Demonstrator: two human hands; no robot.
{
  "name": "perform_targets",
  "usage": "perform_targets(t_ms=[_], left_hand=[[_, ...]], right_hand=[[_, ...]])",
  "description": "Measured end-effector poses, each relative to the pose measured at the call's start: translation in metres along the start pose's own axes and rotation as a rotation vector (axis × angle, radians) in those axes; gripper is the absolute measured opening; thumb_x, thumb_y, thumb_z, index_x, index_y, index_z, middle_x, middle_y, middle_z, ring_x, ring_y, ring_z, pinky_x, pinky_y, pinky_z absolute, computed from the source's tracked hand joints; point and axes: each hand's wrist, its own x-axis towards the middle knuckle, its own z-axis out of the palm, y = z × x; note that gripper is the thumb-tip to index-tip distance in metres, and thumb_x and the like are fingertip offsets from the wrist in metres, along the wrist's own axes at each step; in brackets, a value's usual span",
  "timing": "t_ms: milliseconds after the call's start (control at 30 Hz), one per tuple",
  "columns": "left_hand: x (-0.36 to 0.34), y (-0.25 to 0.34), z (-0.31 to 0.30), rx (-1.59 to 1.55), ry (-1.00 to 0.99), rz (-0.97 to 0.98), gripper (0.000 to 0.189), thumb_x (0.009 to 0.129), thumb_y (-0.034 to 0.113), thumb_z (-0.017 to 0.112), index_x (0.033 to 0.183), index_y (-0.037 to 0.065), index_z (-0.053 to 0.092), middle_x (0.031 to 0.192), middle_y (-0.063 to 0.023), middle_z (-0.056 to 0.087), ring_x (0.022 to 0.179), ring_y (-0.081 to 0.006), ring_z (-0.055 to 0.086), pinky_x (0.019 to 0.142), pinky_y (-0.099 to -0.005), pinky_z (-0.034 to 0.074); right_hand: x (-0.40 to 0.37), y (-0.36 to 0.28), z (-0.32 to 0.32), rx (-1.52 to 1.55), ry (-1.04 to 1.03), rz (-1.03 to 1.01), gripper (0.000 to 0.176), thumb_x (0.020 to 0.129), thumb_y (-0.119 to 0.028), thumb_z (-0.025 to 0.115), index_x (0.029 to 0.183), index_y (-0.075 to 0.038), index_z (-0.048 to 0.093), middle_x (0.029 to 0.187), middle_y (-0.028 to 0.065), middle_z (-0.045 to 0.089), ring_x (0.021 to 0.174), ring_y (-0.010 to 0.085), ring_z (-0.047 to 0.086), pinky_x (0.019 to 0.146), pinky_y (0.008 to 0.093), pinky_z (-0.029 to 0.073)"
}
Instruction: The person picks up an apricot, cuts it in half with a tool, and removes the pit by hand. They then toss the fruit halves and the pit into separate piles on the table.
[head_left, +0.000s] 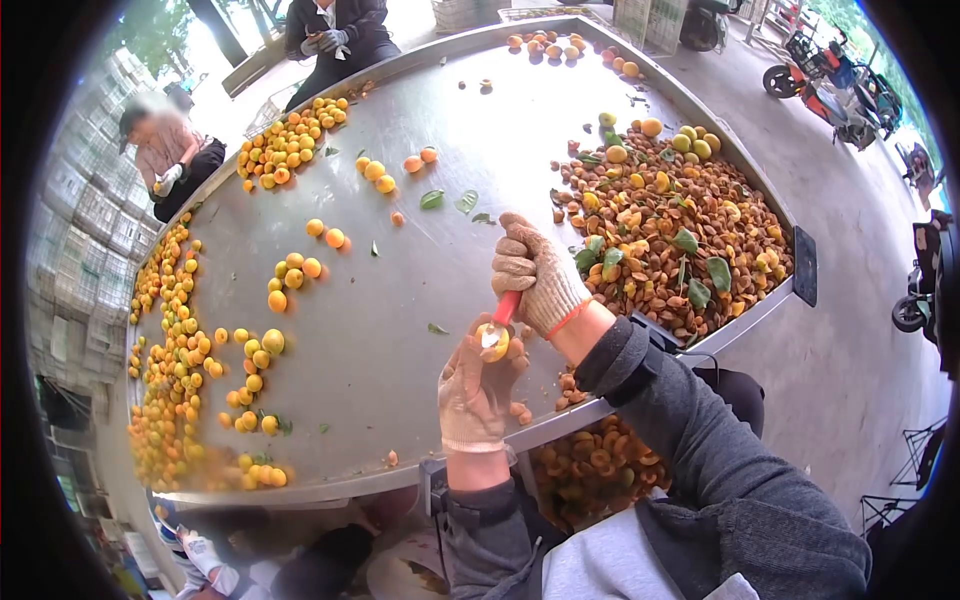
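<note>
Both hands wear knitted work gloves and meet over the front of the metal table. My left hand [474,398] is closed around a yellow-orange apricot [497,352], holding it from below. My right hand [540,275] makes a fist around the red handle of a small tool [507,306]. The tool's metal end meets the top of the apricot, where a pale patch shows; its exact shape cannot be made out. Green leaves [467,202] lie on the table beyond my hands.
A heap of brown pits [650,245] with leaves and some apricots covers the table's right side. Whole apricots [170,390] lie along the left. Below the front edge, a container holds apricot halves [600,465]. Other people [170,150] sit around the metal table [370,340].
</note>
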Motion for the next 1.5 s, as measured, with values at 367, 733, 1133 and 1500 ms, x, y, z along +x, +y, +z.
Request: perform_targets(t_ms=[367, 733, 1133, 1500], left_hand=[[0.003, -0.003, 0.012, 0.319, 0.198, 0.344, 0.034, 0.084, -0.004, 0.067, 0.118, 0.003, 0.061, 0.095, -0.0082, 0.065, 0.063, -0.0109, 0.059, 0.055, -0.0196, 0.048], [-0.037, 0.012, 0.017, 1.29, -0.824, -0.033, 0.046, 0.074, 0.022, 0.077, 0.114, 0.004, 0.064, 0.095, -0.0179, 0.068, 0.09, -0.0285, 0.067, 0.084, -0.0345, 0.051], [0.001, 0.078, -0.061, -0.147, 0.372, 0.547, 0.032, 0.092, 0.014, 0.063, 0.122, 0.003, 0.059, 0.108, -0.0114, 0.066, 0.103, -0.0227, 0.062, 0.095, -0.0365, 0.047], [0.003, 0.093, -0.076, -0.283, 0.406, 0.63, 0.038, 0.092, 0.018, 0.063, 0.126, 0.003, 0.055, 0.112, -0.0067, 0.063, 0.103, -0.0208, 0.06, 0.09, -0.0336, 0.049]], right_hand=[[-0.015, -0.043, 0.014, -0.552, 0.105, -0.531, 0.015, 0.093, -0.005, 0.052, 0.103, -0.008, 0.063, 0.062, -0.0005, 0.045, 0.044, 0.0083, 0.036, 0.039, 0.0214, 0.026], [0.011, -0.028, 0.039, -1.003, 0.123, -0.525, 0.016, 0.088, -0.004, 0.056, 0.101, -0.004, 0.064, 0.056, -0.0016, 0.046, 0.04, 0.0065, 0.035, 0.036, 0.0229, 0.024], [0.221, 0.213, 0.056, -2.308, -0.316, -0.418, 0.025, 0.086, -0.015, 0.058, 0.109, -0.008, 0.066, 0.089, 0.0126, 0.066, 0.084, 0.0265, 0.065, 0.08, 0.0382, 0.052], [0.104, 0.156, 0.053, -1.841, -0.351, -0.259, 0.037, 0.076, -0.009, 0.073, 0.109, -0.005, 0.058, 0.086, 0.0032, 0.061, 0.075, 0.0137, 0.061, 0.066, 0.0278, 0.051]])
